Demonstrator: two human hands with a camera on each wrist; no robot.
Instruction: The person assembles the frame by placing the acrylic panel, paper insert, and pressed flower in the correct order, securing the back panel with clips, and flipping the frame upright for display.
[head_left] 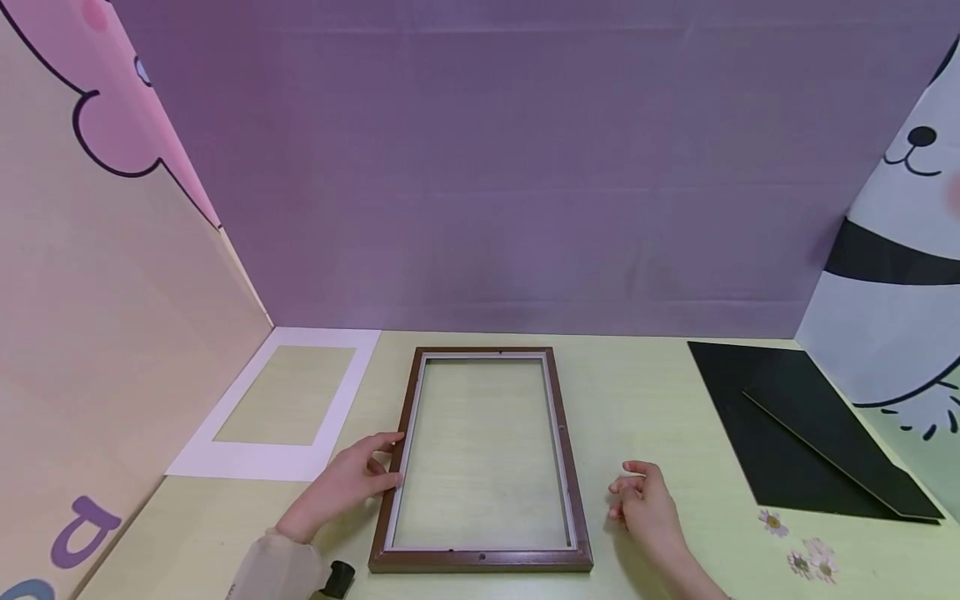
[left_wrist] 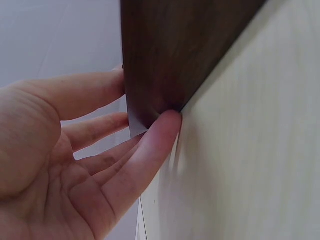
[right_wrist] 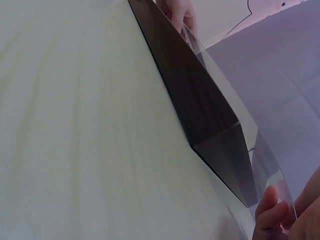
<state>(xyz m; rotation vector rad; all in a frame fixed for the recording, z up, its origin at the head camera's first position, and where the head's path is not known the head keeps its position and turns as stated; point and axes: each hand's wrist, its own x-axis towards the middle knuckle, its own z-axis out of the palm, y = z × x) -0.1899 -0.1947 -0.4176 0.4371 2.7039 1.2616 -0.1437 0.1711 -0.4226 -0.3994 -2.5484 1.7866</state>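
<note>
A brown picture frame (head_left: pixel 573 483) with a pale inner lip lies on the table. A clear plastic sheet (right_wrist: pixel 267 157), slightly bowed, spans above it between the two hands; in the head view it hardly shows. My left hand (head_left: pixel 348 483) is at the frame's left side, thumb and fingers bent around the sheet's edge, with fingertips (left_wrist: pixel 170 122) close against the brown wood. To the right of the frame, my right hand (head_left: pixel 648 512) is raised above the table and pinches the opposite edge of the sheet between curled fingers (right_wrist: pixel 270 200).
At the left lies a white mat (head_left: pixel 258 460) with a rectangular cut-out. Black backing boards (head_left: pixel 757 433) lie at the right, with small dried flowers (head_left: pixel 813 560) in front. A purple wall (head_left: pixel 525 208) closes the back. Printed panels stand on both sides.
</note>
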